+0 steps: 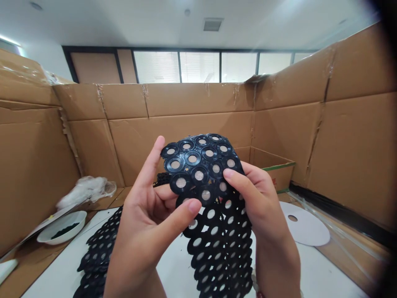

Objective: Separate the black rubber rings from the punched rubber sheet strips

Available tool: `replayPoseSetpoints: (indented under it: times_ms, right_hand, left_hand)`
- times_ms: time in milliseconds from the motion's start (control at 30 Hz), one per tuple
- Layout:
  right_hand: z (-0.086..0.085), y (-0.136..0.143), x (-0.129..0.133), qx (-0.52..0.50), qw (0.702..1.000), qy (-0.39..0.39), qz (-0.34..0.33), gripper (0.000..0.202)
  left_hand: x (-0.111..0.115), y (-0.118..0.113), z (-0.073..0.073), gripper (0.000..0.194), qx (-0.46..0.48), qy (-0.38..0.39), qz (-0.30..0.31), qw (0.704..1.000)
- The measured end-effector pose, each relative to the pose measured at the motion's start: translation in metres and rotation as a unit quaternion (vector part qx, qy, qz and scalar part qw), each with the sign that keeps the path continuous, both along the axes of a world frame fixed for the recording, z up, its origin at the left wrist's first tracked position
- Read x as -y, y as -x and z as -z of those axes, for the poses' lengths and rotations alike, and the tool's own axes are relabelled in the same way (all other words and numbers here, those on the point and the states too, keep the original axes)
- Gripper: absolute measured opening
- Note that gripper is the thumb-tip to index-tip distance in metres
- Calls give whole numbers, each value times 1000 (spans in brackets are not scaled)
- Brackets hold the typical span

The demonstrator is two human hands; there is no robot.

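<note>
Both hands hold up a black sheet of joined rubber rings (199,175), its upper end folded over toward me and the rest hanging down to the white work surface. My left hand (155,207) pinches the sheet's lower left edge, thumb in front, with the index finger stretched up along the left side. My right hand (260,198) grips the right edge, its thumb pressed on a ring and the other fingers behind. Pale round holes show through the rings. More black ring sheets (99,252) lie piled left of my left hand, partly hidden by it.
A white bowl (62,229) with small dark pieces stands at the left, below a crumpled clear plastic bag (88,192). At the right lie a white disc with a hole (305,227) and an open cardboard box (283,176). Tall cardboard walls (186,99) surround the white tabletop (322,273).
</note>
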State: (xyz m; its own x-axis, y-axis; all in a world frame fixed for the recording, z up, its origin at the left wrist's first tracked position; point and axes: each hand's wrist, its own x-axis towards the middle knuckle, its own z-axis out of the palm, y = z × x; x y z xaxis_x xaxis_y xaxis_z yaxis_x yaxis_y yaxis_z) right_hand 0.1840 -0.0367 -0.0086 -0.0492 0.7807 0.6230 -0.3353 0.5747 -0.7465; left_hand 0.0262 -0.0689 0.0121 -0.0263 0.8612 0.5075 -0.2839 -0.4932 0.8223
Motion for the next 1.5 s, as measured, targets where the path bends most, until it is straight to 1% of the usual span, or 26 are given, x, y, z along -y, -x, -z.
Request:
replayPoseSetpoints:
  times_ms: [167, 233, 267, 333, 400, 467, 500, 667, 833, 967, 1167, 1300, 1400, 1500]
  right_hand:
    - [0, 1, -1, -11, 1000, -9, 3, 25]
    - [0, 1, -3, -16, 1000, -15, 11, 26]
    - [0, 1, -5, -20, 999, -17, 19, 26]
    - [0, 1, -10, -28, 999, -20, 33, 25]
    - [1, 2, -14, -38, 998, -21, 39, 24]
    - [2, 2, -18, -48, 998, -19, 44, 24]
    - [2, 3, -20, -54, 997, -19, 48, 25]
    - [2, 4, -25, -69, 996, -20, 62, 26]
    - [2, 1, -28, -96, 992, -9, 88, 23]
    - [2, 1, -31, -90, 992, -10, 86, 21]
    - [3, 1, -34, -75, 992, -6, 104, 23]
    - [2, 4, -34, -55, 993, -17, 106, 25]
    - [1, 6, -33, -37, 996, -18, 84, 23]
    - [0, 5, -30, 9, 999, -27, 32, 16]
  left_hand:
    - [-2, 1, 1, 110, -16, 3, -14, 1000]
    - [-5, 1, 2, 113, -13, 8, 0, 1000]
    - [-7, 1, 3, 112, -13, 11, 16, 1000]
    - [-11, -1, 4, 105, -17, 6, 63, 998]
    - [-14, -4, 5, 86, -28, -12, 106, 994]
    - [-17, -6, 4, 67, -33, -29, 127, 991]
    - [-18, -7, 4, 61, -36, -32, 133, 990]
    - [-21, -6, 3, 51, -51, -28, 146, 988]
    - [-28, -6, 6, 49, -73, -27, 184, 980]
    - [-32, -9, 8, 42, -69, -39, 152, 985]
    - [-37, -8, 11, 34, -102, -39, 117, 987]
    - [-41, -10, 12, 25, -90, -39, 99, 990]
    - [-41, -12, 11, 19, -64, -35, 63, 995]
    - [-40, -13, 9, 18, -39, -33, 32, 998]
